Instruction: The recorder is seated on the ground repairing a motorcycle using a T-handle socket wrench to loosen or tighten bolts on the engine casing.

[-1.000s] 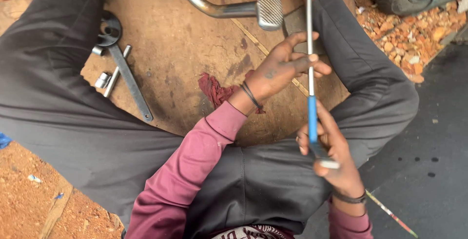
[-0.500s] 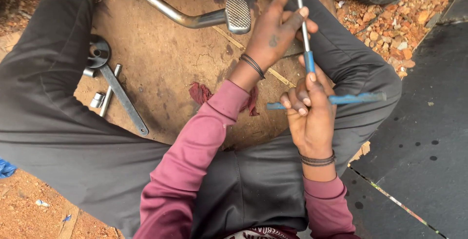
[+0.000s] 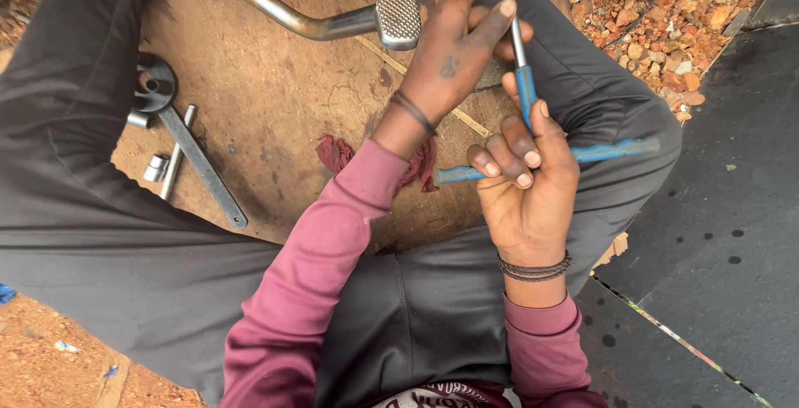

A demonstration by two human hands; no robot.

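A T-handle wrench has a steel shaft (image 3: 509,9) running up out of view and a blue crossbar (image 3: 612,152). My right hand (image 3: 524,187) is closed around the blue crossbar at its middle, palm up, thumb on the shaft's blue lower part. My left hand (image 3: 458,46) rests its fingertips against the steel shaft higher up, fingers partly spread. Both arms wear maroon sleeves, with bands on the wrists. I sit on the ground with grey-trousered legs spread either side.
A metal lever with a knurled foot pad (image 3: 398,17) crosses the dirt ahead. A ratchet wrench (image 3: 187,138), an extension bar and loose sockets (image 3: 156,167) lie at left. A red rag (image 3: 337,154) lies under my left forearm. Gravel (image 3: 666,34) and a dark mat (image 3: 732,233) at right.
The wrench's crossbar came into view as my right hand shifted from the lower shaft to gripping it. My left hand slid up the shaft and its fingers loosened.
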